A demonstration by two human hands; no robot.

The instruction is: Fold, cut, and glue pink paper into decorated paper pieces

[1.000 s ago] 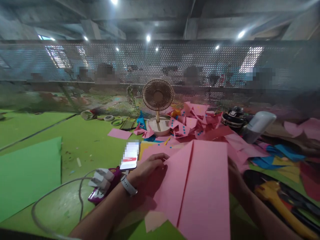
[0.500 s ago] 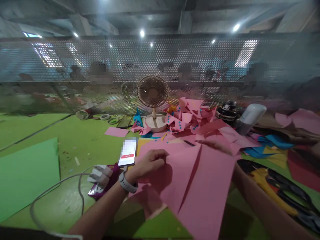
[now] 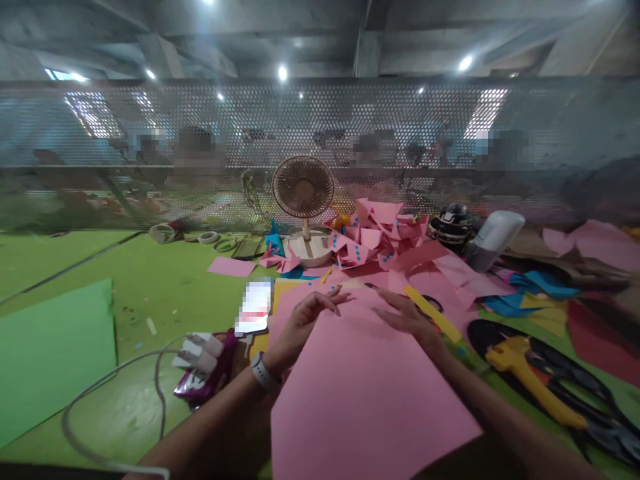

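A large pink paper sheet (image 3: 370, 393) spreads in front of me, its near end raised off the green table. My left hand (image 3: 313, 313) is at the sheet's far left edge, its fingers stretched out over the paper. Across from it, my right hand (image 3: 403, 317) rests on the far right edge with its fingers extended and fairly flat. More pink paper lies under the sheet and partly hidden by it. A yellow strip (image 3: 434, 315) lies beside my right hand. To the left of my left hand is a phone (image 3: 255, 308) with a lit screen.
A desk fan (image 3: 304, 193) stands behind, next to a pile of folded pink paper pieces (image 3: 377, 233). White charger plugs (image 3: 200, 350) with a cable sit at left near a green sheet (image 3: 55, 360). A yellow-handled tool (image 3: 540, 383) lies at right.
The pink sheet has swung left and now lies between my hands. My right hand has moved left onto its edge. My left hand's fingers have straightened, and the yellow strip has come into view.
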